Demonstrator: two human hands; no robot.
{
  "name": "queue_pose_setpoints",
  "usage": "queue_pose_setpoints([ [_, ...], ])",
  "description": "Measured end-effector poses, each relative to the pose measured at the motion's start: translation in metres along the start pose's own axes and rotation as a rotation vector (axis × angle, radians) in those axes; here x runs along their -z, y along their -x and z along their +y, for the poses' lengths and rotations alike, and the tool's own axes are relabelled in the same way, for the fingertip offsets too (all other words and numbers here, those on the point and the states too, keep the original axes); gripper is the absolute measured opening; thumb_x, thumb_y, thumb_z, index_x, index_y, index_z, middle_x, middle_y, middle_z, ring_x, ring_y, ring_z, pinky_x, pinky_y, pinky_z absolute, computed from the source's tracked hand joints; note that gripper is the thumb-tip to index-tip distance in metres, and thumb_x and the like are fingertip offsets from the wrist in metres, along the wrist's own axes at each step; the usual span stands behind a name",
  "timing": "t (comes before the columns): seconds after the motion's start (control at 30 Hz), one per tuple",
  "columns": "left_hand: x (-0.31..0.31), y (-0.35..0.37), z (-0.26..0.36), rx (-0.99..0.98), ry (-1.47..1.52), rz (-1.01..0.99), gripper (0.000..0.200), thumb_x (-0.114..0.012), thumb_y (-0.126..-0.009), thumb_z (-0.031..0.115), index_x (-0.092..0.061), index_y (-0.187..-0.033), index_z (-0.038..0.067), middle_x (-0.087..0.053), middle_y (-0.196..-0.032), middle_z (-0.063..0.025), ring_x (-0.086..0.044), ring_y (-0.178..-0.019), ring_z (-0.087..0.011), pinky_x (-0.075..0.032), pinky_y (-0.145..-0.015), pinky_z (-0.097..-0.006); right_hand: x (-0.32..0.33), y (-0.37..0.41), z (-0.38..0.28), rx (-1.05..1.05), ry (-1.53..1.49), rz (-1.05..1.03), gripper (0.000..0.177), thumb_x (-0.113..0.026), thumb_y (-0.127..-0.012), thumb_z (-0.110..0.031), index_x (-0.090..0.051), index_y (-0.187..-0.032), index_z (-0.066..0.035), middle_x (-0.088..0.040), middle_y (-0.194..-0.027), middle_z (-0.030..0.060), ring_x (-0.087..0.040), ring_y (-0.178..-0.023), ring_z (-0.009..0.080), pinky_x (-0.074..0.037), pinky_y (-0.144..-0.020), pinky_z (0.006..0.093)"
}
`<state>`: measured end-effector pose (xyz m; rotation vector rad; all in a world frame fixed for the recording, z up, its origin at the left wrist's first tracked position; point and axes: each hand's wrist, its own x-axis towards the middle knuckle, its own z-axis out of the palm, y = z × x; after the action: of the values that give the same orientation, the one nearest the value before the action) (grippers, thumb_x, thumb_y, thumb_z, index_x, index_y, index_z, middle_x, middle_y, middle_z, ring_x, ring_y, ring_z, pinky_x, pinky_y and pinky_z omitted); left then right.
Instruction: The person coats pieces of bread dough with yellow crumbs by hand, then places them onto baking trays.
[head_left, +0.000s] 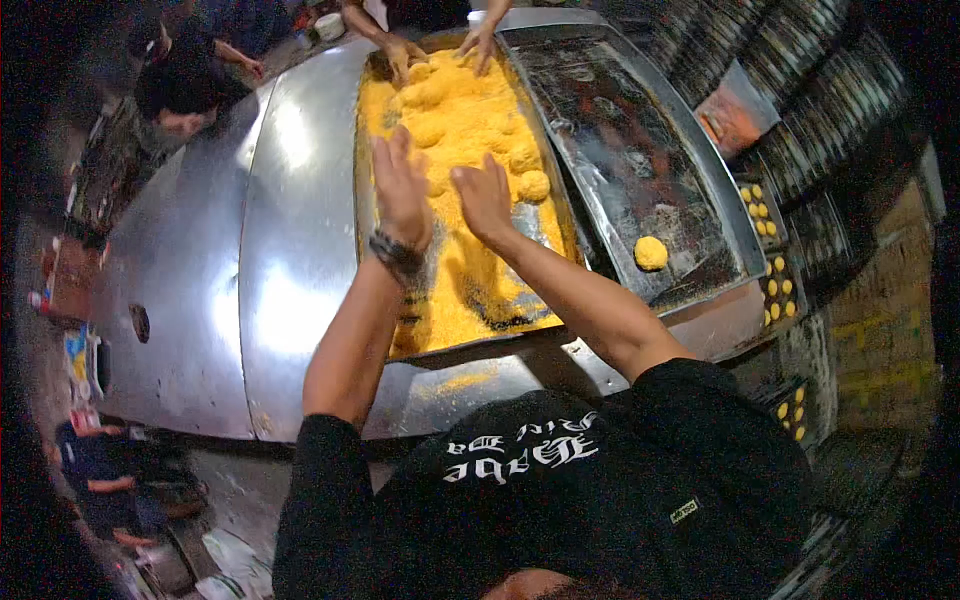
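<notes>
My left hand (402, 198), with a dark band on its wrist, is held above a long metal tray (568, 240) of yellow crumbs (440, 310). Its fingers are stretched out, and nothing shows in it. My right hand (484, 200) hovers to its right over the same tray, palm turned inward, fingers extended and empty. A crumb-coated ball (533, 186) lies just right of my right hand, with another ball (523, 158) behind it. Lumpy mounds of crumbs fill the far half of the tray. Bare metal shows through in patches near my hands.
Across the tray, another person's hands (403, 60) reach into the crumbs. A dark, dusted tray (715, 235) on the right bears one yellow ball (650, 253). Small trays of yellow balls (778, 285) stand beyond it. Metal tabletop (180, 270) extends left. Other people are around.
</notes>
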<state>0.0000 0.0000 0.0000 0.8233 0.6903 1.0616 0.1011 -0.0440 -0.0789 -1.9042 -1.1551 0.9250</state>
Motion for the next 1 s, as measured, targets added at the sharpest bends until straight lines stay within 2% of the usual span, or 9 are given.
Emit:
queue_pose_setpoints([
  [0.13, 0.017, 0.035, -0.048, -0.23, -0.612, -0.206, 0.068, -0.028, -0.092, 0.051, -0.025, -0.139, 0.003, -0.026, -0.144, -0.0167, -0.025, -0.133, -0.028, -0.017, -0.109, -0.0386, -0.002, -0.003, -0.039, -0.575, -1.105, -0.228, 0.084, -0.035, -0.084, -0.065, -0.028, -0.137, -0.001, -0.019, -0.145, 0.0223, -0.026, -0.13, 0.0322, -0.024, -0.104, 0.0457],
  [0.23, 0.066, 0.043, -0.075, -0.388, -1.019, -0.233, 0.058, -0.043, -0.089, 0.042, -0.039, -0.131, 0.001, -0.036, -0.137, -0.0219, -0.033, -0.128, -0.0336, -0.024, -0.106, -0.0408, 0.005, -0.011, -0.036, -0.551, -1.237, -0.329, 0.076, -0.047, -0.083, -0.059, -0.044, -0.126, 0.003, -0.04, -0.134, 0.0176, -0.041, -0.12, 0.0287, -0.033, -0.099, 0.0421],
  [0.3, 0.11, 0.048, -0.072, -0.374, -1.407, -0.167, 0.053, -0.053, -0.086, 0.037, -0.046, -0.126, 0.001, -0.041, -0.133, -0.0213, -0.038, -0.125, -0.0345, -0.028, -0.104, -0.0414, 0.023, -0.025, -0.007, -0.002, -0.725, -0.264, 0.071, -0.052, -0.082, -0.057, -0.046, -0.125, -0.001, -0.048, -0.127, 0.0146, -0.046, -0.116, 0.0301, -0.035, -0.097, 0.0403],
  [0.37, 0.107, 0.052, -0.061, -0.255, -1.291, -0.012, 0.048, -0.057, -0.085, 0.032, -0.051, -0.121, 0.001, -0.046, -0.129, -0.0199, -0.042, -0.12, -0.0336, -0.032, -0.101, -0.0418, 0.045, -0.04, 0.031, 0.369, 0.098, 0.191, 0.059, -0.066, -0.076, -0.035, -0.049, -0.119, 0.003, -0.049, -0.122, 0.0212, -0.046, -0.115, 0.0342, -0.038, -0.096, 0.04],
  [0.5, 0.107, 0.057, -0.058, 0.025, -0.94, 0.044, 0.044, -0.058, -0.085, 0.03, -0.053, -0.118, 0.001, -0.051, -0.123, -0.0177, -0.049, -0.113, -0.031, -0.038, -0.095, -0.0418, 0.075, -0.088, 0.116, 0.537, 0.755, 0.181, 0.068, -0.056, -0.07, -0.011, -0.032, -0.134, -0.004, -0.044, -0.123, 0.0284, -0.046, -0.109, 0.0409, -0.04, -0.091, 0.0436],
  [0.6, 0.108, 0.066, -0.08, 0.199, -0.796, 0.075, 0.041, -0.059, -0.085, 0.026, -0.054, -0.117, 0.001, -0.054, -0.119, -0.0152, -0.053, -0.106, -0.027, -0.042, -0.091, -0.0388, 0.111, -0.093, 0.102, 0.06, 0.742, -0.32, 0.059, -0.06, -0.069, -0.013, -0.041, -0.125, -0.009, -0.049, -0.115, 0.0238, -0.051, -0.101, 0.0399, -0.045, -0.077, 0.0447],
  [0.67, 0.112, 0.072, -0.077, 0.209, -0.759, 0.038, 0.038, -0.059, -0.085, 0.024, -0.055, -0.116, 0.002, -0.056, -0.116, -0.0117, -0.054, -0.102, -0.0227, -0.044, -0.087, -0.0355, 0.115, -0.098, 0.117, 0.286, 1.063, -0.365, 0.046, -0.062, -0.07, -0.011, -0.05, -0.114, -0.01, -0.052, -0.108, 0.0181, -0.054, -0.096, 0.0387, -0.047, -0.073, 0.0426],
  [0.8, 0.102, 0.096, -0.037, 0.221, -0.544, 0.129, 0.032, -0.059, -0.086, 0.019, -0.058, -0.114, 0.005, -0.058, -0.111, -0.0068, -0.054, -0.096, -0.0155, -0.045, -0.08, -0.0292, 0.115, -0.055, 0.105, 0.709, 0.666, -0.097, 0.038, -0.069, -0.063, -0.016, -0.051, -0.095, -0.007, -0.055, -0.089, 0.0175, -0.055, -0.086, 0.0389, -0.046, -0.07, 0.043],
  [1.0, 0.1, 0.124, 0.0, 0.097, -0.421, 0.276, 0.024, -0.054, -0.088, 0.012, -0.059, -0.11, 0.002, -0.061, -0.104, -0.0074, -0.056, -0.092, -0.0142, -0.047, -0.076, -0.0277, 0.112, -0.011, 0.097, -0.136, -0.155, 0.047, 0.039, -0.072, -0.075, -0.018, -0.053, -0.104, -0.002, -0.056, -0.087, 0.0091, -0.055, -0.073, 0.0201, -0.047, -0.062, 0.0344],
])
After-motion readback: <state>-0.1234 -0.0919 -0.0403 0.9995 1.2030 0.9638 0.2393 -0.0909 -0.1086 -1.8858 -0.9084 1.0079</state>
